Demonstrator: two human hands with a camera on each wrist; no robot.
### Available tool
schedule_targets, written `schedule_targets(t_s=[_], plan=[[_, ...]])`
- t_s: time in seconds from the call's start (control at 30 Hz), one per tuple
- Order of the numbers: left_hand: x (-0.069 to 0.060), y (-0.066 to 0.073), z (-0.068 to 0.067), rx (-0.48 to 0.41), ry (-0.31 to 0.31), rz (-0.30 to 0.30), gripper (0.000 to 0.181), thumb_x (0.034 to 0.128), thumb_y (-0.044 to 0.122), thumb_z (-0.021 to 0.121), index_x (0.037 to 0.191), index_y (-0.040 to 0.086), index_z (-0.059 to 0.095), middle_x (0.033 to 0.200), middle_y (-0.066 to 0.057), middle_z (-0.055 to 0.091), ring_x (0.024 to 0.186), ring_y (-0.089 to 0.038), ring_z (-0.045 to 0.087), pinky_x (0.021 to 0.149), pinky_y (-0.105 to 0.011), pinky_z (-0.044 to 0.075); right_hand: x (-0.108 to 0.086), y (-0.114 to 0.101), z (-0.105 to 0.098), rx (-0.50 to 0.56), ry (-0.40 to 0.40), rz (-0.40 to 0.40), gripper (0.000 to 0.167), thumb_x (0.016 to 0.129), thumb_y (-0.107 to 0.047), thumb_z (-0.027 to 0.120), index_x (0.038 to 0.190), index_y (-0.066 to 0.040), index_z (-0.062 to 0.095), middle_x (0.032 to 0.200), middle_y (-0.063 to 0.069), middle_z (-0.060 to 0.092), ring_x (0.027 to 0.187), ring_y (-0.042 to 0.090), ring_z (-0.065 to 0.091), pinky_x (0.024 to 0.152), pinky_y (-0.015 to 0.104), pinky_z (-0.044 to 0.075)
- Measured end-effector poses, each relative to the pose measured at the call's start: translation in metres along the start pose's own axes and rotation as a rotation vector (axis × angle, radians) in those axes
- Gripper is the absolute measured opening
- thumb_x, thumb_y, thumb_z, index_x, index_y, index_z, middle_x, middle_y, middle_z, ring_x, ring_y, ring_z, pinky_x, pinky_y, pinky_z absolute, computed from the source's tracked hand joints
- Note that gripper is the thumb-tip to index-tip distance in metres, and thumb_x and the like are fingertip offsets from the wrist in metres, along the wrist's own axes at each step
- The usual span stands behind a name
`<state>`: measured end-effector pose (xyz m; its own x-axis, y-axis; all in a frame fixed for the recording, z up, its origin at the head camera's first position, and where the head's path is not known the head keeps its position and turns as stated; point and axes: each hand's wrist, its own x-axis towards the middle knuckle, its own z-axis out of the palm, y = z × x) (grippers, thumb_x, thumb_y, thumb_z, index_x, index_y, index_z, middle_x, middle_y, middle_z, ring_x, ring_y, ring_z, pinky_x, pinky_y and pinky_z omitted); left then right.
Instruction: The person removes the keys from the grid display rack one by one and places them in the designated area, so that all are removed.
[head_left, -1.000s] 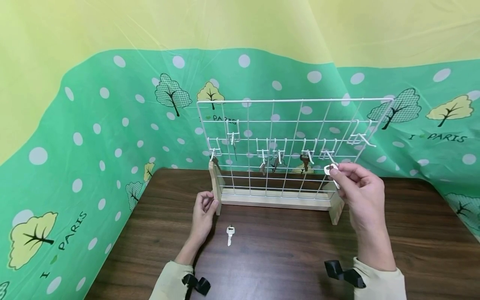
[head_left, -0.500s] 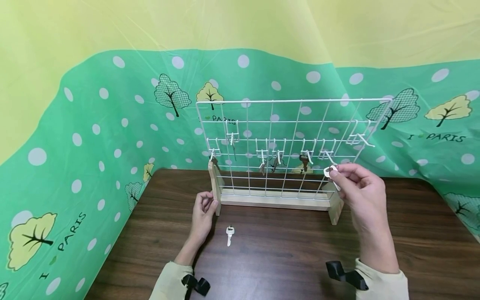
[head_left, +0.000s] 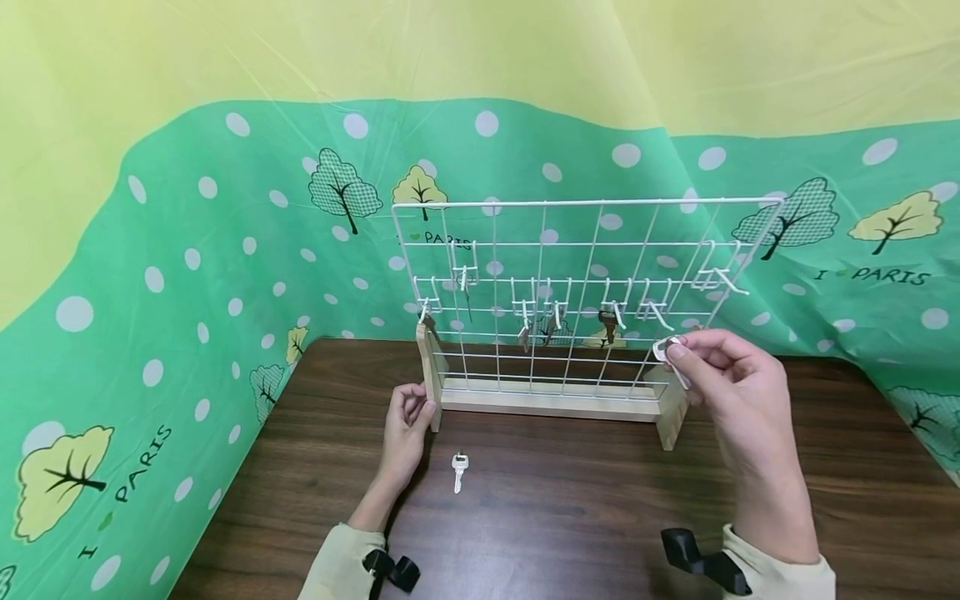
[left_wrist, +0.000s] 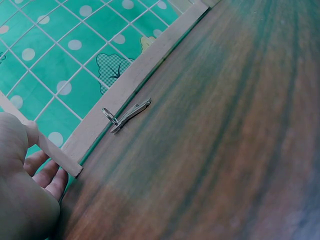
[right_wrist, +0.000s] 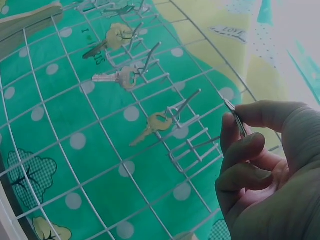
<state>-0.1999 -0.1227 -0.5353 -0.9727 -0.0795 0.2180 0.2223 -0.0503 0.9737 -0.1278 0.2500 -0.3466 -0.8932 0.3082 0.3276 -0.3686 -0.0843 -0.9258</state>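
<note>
My right hand (head_left: 742,408) pinches a silver key (head_left: 663,349) between thumb and fingers, in front of the grid's right end. The key is just below and in front of a bare white hook (head_left: 657,313), apart from it. In the right wrist view the key (right_wrist: 236,118) appears nearly edge-on, partly covered by fingertips. My left hand (head_left: 405,429) grips the left wooden leg (head_left: 430,367) of a white wire grid rack (head_left: 525,202), thumb in front and fingers behind. A second silver key (head_left: 460,472) with a small ring lies on the table before the rack.
Several keys hang from hooks along the grid, including a brass-coloured key (right_wrist: 156,123) in the right wrist view. Another bare hook (head_left: 723,278) sits at the upper right. A dark wood table (head_left: 555,500) bears the rack, with a patterned green cloth (head_left: 247,317) behind.
My right hand has drawn slightly right and down, taking its key away from the hook's tip. The left hand and the key on the table stay put.
</note>
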Motion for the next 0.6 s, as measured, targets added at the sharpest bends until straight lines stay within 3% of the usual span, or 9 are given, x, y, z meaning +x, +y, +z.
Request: schedule_targets(t_s=[0.3,0.6], plan=[[0.0,-0.001,0.0,-0.004,-0.004,0.008,0.024,0.1084,-0.01,0.058,0.127,-0.016,0.044,0.149,-0.038,0.06,0.136,-0.026,0.061,0.109,-0.018,0.05,-0.004,-0.003,0.009,0.018,-0.051,0.009,0.02,0.1,0.014,0.07,0.094,-0.003,0.079,0.072,0.0,0.068,0.052,0.011,0.045,0.045,0.022,0.036],[0.0,-0.001,0.0,-0.003,0.002,0.0,0.024,0.1083,-0.01,0.059,0.127,-0.016,0.044,0.148,-0.037,0.06,0.132,-0.014,0.061,0.111,-0.018,0.048,-0.008,-0.002,0.019,0.017,-0.105,0.015,0.016,0.102,0.011,0.07,0.094,-0.001,0.077,0.068,-0.001,0.062,0.052,0.013,0.04,0.046,0.032,0.026]])
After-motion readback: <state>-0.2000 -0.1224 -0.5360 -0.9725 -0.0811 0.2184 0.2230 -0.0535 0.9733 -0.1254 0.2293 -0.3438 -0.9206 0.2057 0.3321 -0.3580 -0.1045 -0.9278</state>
